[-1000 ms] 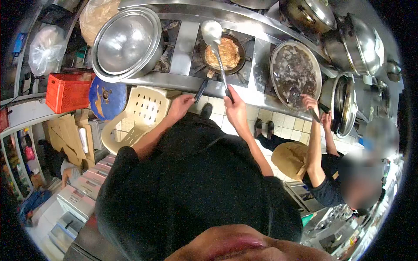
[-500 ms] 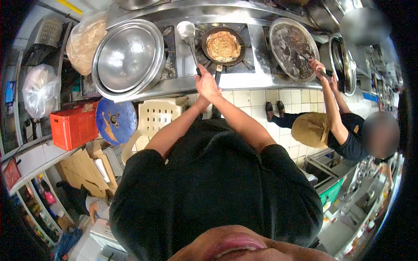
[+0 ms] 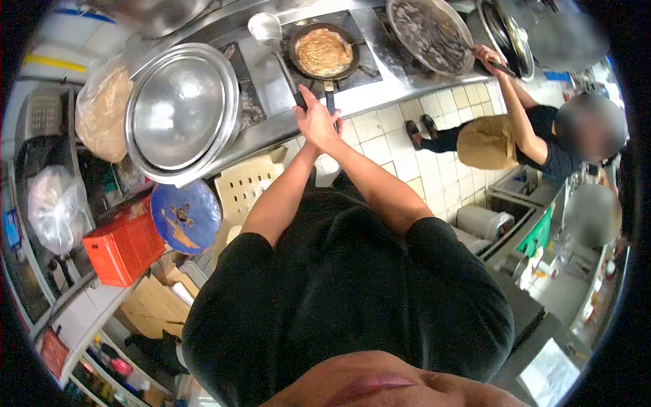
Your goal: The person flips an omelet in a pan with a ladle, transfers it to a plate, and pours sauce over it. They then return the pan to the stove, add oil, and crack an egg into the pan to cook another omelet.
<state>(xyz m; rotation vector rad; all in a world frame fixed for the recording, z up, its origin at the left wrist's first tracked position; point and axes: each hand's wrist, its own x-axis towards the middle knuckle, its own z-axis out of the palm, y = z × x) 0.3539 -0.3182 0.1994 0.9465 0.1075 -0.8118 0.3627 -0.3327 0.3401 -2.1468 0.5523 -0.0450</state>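
A small dark frying pan (image 3: 329, 87) sits on the stove burner with a golden-brown, pancake-like round of food (image 3: 324, 52) in it. My forearms cross at the wrists. My left hand (image 3: 338, 127), mostly hidden beneath the right one, is closed around the pan's handle. On top, my right hand (image 3: 316, 121) grips the black handle end of a metal ladle (image 3: 285, 71). The ladle's round bowl rests on the steel stovetop left of the pan, facing up.
Large nested metal bowls (image 3: 178, 112) stand at the left. A wide pan of dark liquid (image 3: 427, 34) is tended by a co-worker (image 3: 491, 139) on the right. Below the counter are a blue round stool top (image 3: 186, 220), a red crate (image 3: 125, 244) and a cream plastic chair (image 3: 247, 183).
My view has turned, so the stove appears slanted and shifted left. Both hands keep their holds on the pan and the ladle. The co-worker still works at the wide pan.
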